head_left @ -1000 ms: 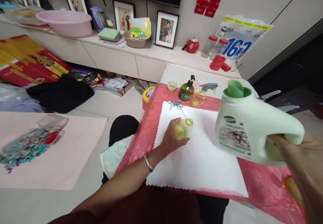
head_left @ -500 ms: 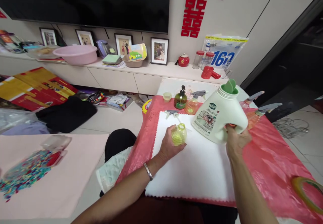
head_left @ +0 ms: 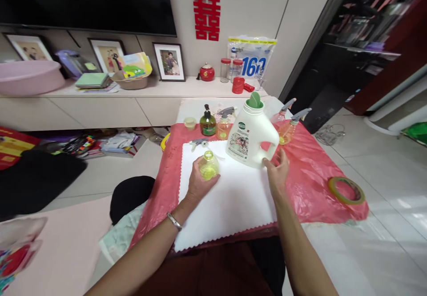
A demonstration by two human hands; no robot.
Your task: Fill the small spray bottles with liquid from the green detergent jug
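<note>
My left hand (head_left: 196, 185) grips a small yellow-green bottle (head_left: 208, 166) with no top, upright on a white cloth (head_left: 230, 202). A large pale green detergent jug (head_left: 251, 134) with a green spout stands on the cloth's far right part. My right hand (head_left: 277, 171) rests just beside the jug's handle, fingers apart, touching its base edge. A grey spray head (head_left: 199, 143) lies on the cloth behind the small bottle.
A red plastic sheet (head_left: 310, 185) covers the low table. At its back stand a dark green pump bottle (head_left: 208, 122), an orange spray bottle (head_left: 223, 127), a small cup (head_left: 190, 122) and two more spray bottles (head_left: 288, 125). A tape roll (head_left: 346, 190) lies at right.
My right hand carried the jug from close in front of me down onto the cloth and let go of its handle. The view swung right. My left hand kept hold of the small bottle.
</note>
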